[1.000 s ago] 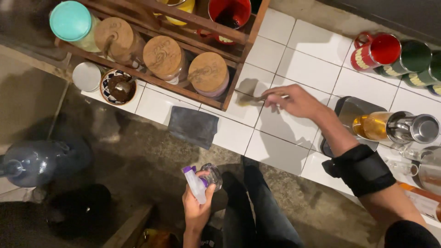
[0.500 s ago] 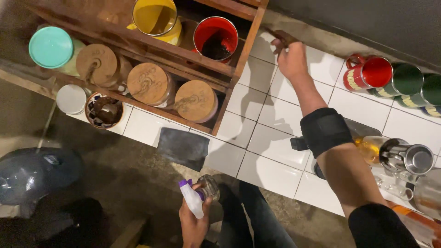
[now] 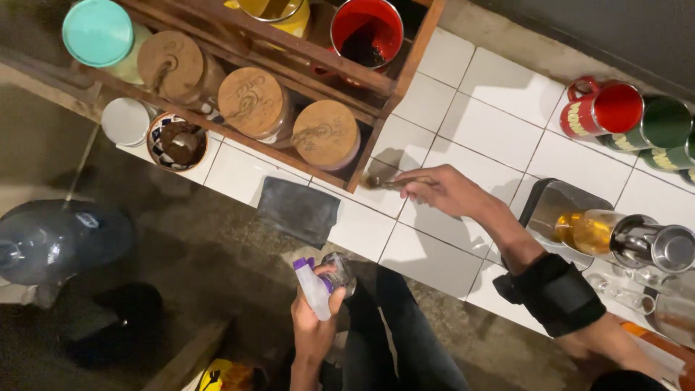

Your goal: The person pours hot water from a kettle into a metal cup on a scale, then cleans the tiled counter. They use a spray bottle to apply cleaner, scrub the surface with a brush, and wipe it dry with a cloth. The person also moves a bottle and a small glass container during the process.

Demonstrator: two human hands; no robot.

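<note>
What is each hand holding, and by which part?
The left hand grips a small purple-capped bottle around its body. The right hand pinches a thin brush-like tool by its handle end.

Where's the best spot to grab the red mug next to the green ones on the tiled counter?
Judging by its pose, take the red mug by its loop handle, which sticks out at its upper left toward the wooden rack. Come from that side over the bare white tiles; the green mugs crowd its right side, leaving no room there.
</note>
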